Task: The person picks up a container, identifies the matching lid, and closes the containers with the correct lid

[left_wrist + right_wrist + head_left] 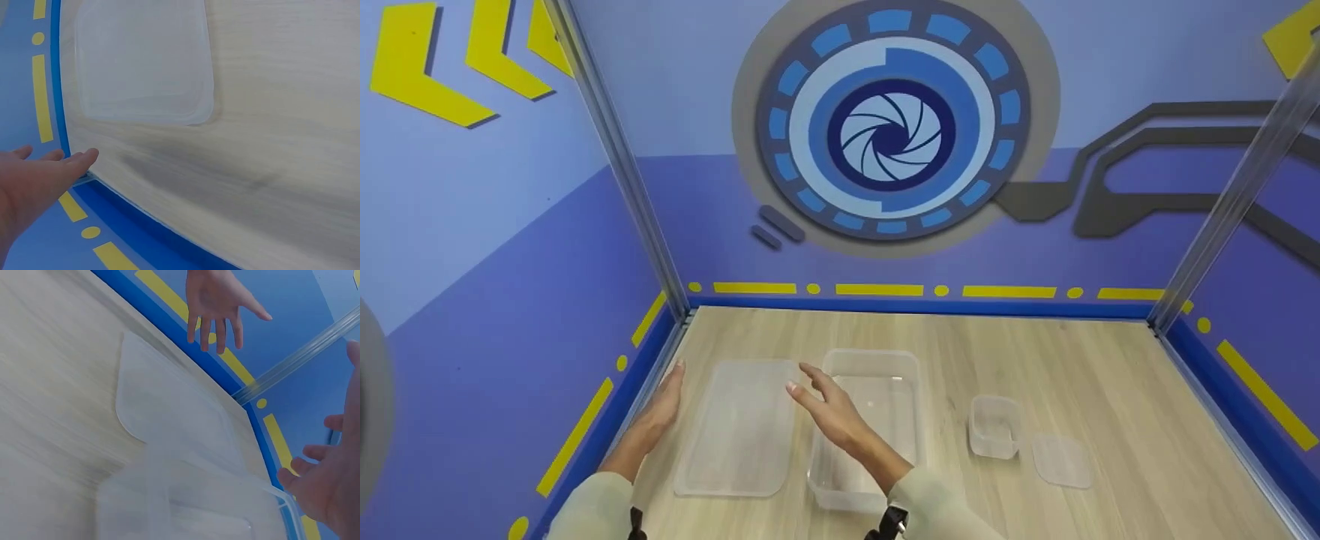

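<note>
A large translucent plastic lid (739, 427) lies flat on the table's left part. Beside it stands a large clear plastic container (866, 495), its open top facing up. My left hand (660, 409) hovers at the lid's left side, fingers straight and apart from it. Over the gap between lid and container is my right hand (832, 412), its fingers spread and holding nothing; it hides part of the container. Seen from the left wrist, the left hand (42, 180) has no object in it. Both hands, left (214, 304) and right (326, 478), appear in the right wrist view.
Toward the right stand a small clear container (994, 427) and, next to it, a small square lid (1062, 460) lying flat. Blue panels with metal posts (619, 150) bound the wooden table (1110, 382) at the back and both sides.
</note>
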Tool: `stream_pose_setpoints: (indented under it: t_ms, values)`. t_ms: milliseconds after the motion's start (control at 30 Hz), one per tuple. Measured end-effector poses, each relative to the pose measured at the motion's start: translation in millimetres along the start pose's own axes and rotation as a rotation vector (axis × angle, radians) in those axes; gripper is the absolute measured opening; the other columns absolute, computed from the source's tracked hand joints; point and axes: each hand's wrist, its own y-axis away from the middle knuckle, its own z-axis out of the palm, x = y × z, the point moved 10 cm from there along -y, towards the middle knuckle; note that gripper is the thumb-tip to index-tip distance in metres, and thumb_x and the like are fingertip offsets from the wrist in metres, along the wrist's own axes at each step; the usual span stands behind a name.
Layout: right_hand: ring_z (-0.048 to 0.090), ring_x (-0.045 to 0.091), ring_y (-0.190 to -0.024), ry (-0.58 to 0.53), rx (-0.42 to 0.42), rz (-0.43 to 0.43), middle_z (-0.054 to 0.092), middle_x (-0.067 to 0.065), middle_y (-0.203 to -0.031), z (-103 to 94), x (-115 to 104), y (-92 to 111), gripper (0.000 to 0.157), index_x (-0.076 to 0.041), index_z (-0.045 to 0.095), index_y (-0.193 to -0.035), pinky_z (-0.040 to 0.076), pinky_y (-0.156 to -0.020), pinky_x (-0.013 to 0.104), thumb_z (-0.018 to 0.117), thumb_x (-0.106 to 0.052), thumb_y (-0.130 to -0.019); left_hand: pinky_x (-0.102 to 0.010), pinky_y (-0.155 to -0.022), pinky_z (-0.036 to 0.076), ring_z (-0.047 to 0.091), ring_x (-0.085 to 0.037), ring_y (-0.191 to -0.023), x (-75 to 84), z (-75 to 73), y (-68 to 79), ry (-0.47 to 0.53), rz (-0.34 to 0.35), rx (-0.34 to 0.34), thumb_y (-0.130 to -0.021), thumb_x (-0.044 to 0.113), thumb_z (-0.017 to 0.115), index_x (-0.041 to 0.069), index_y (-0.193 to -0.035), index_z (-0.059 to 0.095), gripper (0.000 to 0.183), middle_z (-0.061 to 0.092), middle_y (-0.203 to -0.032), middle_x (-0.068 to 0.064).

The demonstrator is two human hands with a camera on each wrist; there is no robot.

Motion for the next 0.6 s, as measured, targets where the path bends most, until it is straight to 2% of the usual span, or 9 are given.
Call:
stream_pose_setpoints:
  t_ms: [233,400,600]
  values:
    - [0.032,0.044,-0.154,-0.210,-0.039,0.055,0.032,0.021,-0.168,18.4,7.1,3.1,0.072,-0.011,0.037,-0.164,0.030,-0.121,0.065,0.054,-0.053,-0.108,-0.066,-0.126,0.000,-0.013,-0.045,-0.159,-9.1,12.0,0.0,0.047,0.015,-0.036,-0.110,0.065,0.008,0.005,-0.168,-0.010,0.085,-0.013,-0.173,-0.025]
    - [0.028,0.044,-0.155,-0.303,-0.036,0.094,0.029,0.022,-0.169,29.7,12.8,4.2,0.075,-0.008,0.033,-0.165,0.027,-0.123,0.062,0.053,-0.052,-0.108,-0.065,-0.126,-0.004,-0.012,-0.046,-0.159,-13.2,13.6,1.5,0.032,0.016,-0.027,-0.110,0.066,0.008,0.004,-0.168,-0.007,0.087,-0.011,-0.174,-0.025]
    - [0.022,0.044,-0.158,-0.423,-0.006,0.155,0.023,0.025,-0.171,45.3,21.7,7.6,0.082,-0.001,0.026,-0.166,0.021,-0.125,0.065,0.053,-0.052,-0.108,-0.066,-0.125,-0.005,-0.012,-0.047,-0.159,-20.4,18.2,1.7,0.032,-0.008,-0.041,-0.108,0.069,0.010,0.004,-0.168,-0.008,0.090,-0.011,-0.174,-0.025]
